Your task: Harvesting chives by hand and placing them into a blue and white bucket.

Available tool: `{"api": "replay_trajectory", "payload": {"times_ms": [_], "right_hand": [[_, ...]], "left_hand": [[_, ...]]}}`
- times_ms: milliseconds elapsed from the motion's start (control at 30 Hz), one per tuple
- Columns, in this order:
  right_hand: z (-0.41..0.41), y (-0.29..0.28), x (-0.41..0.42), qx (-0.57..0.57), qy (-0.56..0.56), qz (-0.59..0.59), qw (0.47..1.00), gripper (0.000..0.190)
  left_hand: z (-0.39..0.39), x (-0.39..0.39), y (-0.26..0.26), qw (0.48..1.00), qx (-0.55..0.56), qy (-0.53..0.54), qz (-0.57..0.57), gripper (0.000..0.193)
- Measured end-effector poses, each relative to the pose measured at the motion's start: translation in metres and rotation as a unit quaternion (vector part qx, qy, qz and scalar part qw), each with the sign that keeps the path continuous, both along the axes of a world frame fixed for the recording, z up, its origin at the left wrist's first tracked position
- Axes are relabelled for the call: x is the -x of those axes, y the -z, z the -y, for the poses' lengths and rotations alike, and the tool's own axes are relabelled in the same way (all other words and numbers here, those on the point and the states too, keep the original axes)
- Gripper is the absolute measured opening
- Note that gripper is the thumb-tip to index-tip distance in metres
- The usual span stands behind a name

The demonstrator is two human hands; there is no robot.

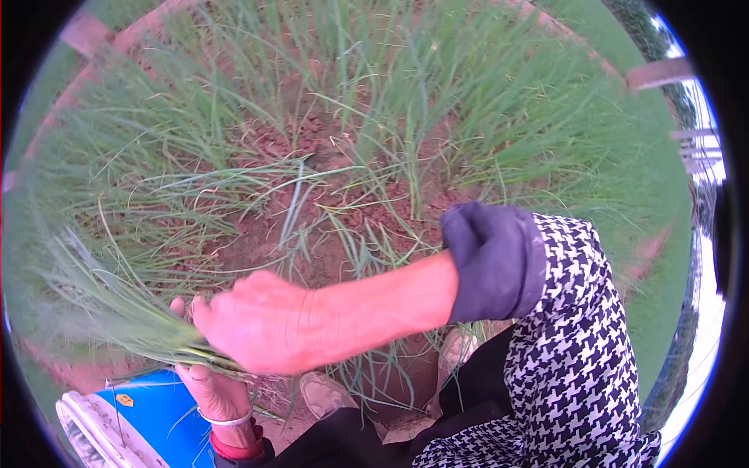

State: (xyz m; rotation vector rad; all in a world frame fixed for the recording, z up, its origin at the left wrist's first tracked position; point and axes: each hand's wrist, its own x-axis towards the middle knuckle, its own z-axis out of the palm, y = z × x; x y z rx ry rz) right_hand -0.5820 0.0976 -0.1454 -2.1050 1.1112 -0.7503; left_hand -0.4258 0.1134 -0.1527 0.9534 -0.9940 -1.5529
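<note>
A bunch of long green onion-like plants (pixel 146 333) lies across my left hand (pixel 216 392), low at the left, its leaves fanning out to the left. My left hand is closed around the bunch from below, a pale bangle and a red cuff at its wrist. My right hand (pixel 251 322) is over the bunch near its lower stems; it is blurred, and its fingertips are mostly hidden, so its hold is unclear. Thin roots (pixel 275 389) show just right of the bunch. More of the same plants (pixel 409 134) grow from the reddish soil in front of me.
A blue bucket (pixel 164 409) with a whitish rim lies tilted at the lower left. My shoes (pixel 327 395) stand on the soil, with loose leaves (pixel 392 374) between them. Concrete-like posts (pixel 661 73) stand at the plot's far edges.
</note>
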Motion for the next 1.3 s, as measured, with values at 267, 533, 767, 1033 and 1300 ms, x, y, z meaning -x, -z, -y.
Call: {"api": "replay_trajectory", "payload": {"times_ms": [267, 533, 767, 1033, 1300], "right_hand": [[-0.055, -0.008, 0.165, -0.005, 0.19, 0.158, 0.969, 0.024], [-0.27, 0.074, 0.192, -0.369, 0.349, 0.453, 0.733, 0.017], [-0.297, 0.188, 0.137, -0.465, 0.549, 0.313, 0.62, 0.027], [-0.233, 0.266, 0.132, -0.174, 0.668, -0.026, 0.723, 0.038], [-0.249, 0.261, 0.096, -0.089, 0.569, -0.044, 0.816, 0.05]], "left_hand": [[0.037, 0.01, -0.019, 0.98, 0.051, 0.191, 0.018, 0.014], [0.055, 0.046, -0.059, 0.981, 0.126, 0.115, 0.094, 0.009], [0.051, 0.085, -0.088, 0.959, 0.067, 0.268, 0.057, 0.015], [-0.009, 0.101, -0.1, 0.962, -0.028, 0.262, 0.076, 0.016], [0.025, 0.087, -0.069, 0.958, -0.067, 0.278, 0.014, 0.018]]}}
